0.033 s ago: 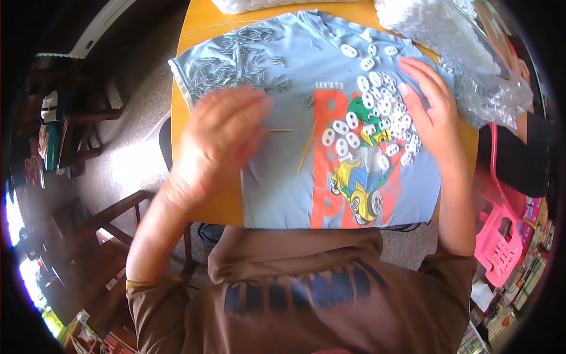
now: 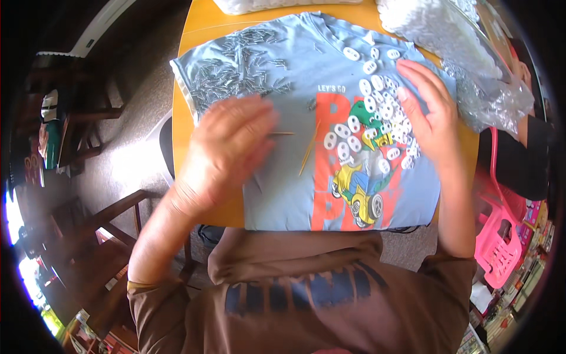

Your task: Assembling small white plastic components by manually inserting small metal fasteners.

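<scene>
A light blue printed T-shirt (image 2: 277,194) lies spread over the table. My left hand (image 2: 227,138) hovers over its left part, fingers bent and smeared by motion; whether anything is in them is hidden. Just beyond that hand lie many small metal springs (image 2: 242,71). My right hand (image 2: 433,109) rests at the right side with thumb and fingers apart, beside a heap of white oval two-holed plastic pieces (image 2: 386,109). Between the hands are a thin wooden stick (image 2: 283,133) and a second, slanted yellowish stick (image 2: 308,152). A lone spring (image 2: 311,104) sits above them.
The yellow-brown table (image 2: 197,26) shows around the shirt. Clear plastic bags (image 2: 489,97) of white pieces lie at the far right, and a white container (image 2: 283,5) stands at the far edge. A pink plastic chair (image 2: 501,248) is at right, dark wooden furniture (image 2: 112,224) at left.
My left hand has shifted slightly to the right and toward me, still blurred. My right hand stays beside the white pieces. The shirt and table appear slightly lower in the picture.
</scene>
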Available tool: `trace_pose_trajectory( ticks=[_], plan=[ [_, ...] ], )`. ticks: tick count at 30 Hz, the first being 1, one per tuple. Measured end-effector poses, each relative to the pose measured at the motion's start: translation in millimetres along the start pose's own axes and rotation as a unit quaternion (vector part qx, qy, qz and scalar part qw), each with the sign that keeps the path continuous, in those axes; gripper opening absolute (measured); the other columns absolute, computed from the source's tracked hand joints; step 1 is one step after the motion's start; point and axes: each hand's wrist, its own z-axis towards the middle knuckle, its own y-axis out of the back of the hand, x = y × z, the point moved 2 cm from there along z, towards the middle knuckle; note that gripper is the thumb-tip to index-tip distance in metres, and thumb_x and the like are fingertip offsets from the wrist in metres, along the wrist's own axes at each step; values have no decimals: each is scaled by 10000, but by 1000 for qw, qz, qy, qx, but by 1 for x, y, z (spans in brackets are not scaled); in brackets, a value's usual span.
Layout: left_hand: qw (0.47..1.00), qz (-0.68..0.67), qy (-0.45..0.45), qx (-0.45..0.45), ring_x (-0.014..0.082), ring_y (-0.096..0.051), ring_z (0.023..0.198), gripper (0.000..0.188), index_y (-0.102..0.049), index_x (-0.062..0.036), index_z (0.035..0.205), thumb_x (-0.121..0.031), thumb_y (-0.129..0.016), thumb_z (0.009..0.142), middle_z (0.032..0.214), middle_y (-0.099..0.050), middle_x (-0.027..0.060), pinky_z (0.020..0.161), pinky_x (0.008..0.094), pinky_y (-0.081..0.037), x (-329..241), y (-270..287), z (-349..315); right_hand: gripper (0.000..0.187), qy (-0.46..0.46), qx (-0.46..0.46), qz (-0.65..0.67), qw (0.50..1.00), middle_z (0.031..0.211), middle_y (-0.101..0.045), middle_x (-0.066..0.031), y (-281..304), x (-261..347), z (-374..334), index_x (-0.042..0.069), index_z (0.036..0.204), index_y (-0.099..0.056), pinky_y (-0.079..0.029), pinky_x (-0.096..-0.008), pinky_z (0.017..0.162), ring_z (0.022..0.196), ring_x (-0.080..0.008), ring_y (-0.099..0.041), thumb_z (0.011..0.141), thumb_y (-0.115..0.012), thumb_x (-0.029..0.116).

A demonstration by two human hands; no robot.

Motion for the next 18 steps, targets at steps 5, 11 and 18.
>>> trace_pose_trajectory(
  ticks=[5, 11, 18],
  plan=[
    [1000, 4, 2, 27, 295, -533, 1065, 407, -583, -39, 1060, -92, -679, 669, 1098, -567, 118, 918, 437, -407, -22, -4, -6, 334, 133, 71, -16, 988, 1127, -539, -112, -29, 59, 22, 30, 1065, -572, -358, -395, 962, 1091, -279, -482, 767, -632, 169],
    [993, 66, 60, 79, 264, -415, 1196, 503, -525, -31, 1148, -251, -653, 714, 1250, -468, 115, 1003, 427, -310, -5, -6, 6, 381, 160, 172, -8, 972, 1210, -481, -100, -57, 71, 33, 40, 1086, -561, -278, -431, 1016, 1168, -255, -411, 761, -637, 224],
    [988, -8, 73, 132, 269, -335, 1265, 655, -458, -68, 1248, -270, -684, 668, 1335, -398, 96, 1033, 436, -245, -25, -5, 15, 531, 80, 192, -49, 977, 1275, -435, -108, -33, 53, 20, 42, 1201, -473, -259, -438, 1026, 1209, -274, -376, 748, -648, 256]
  ],
)
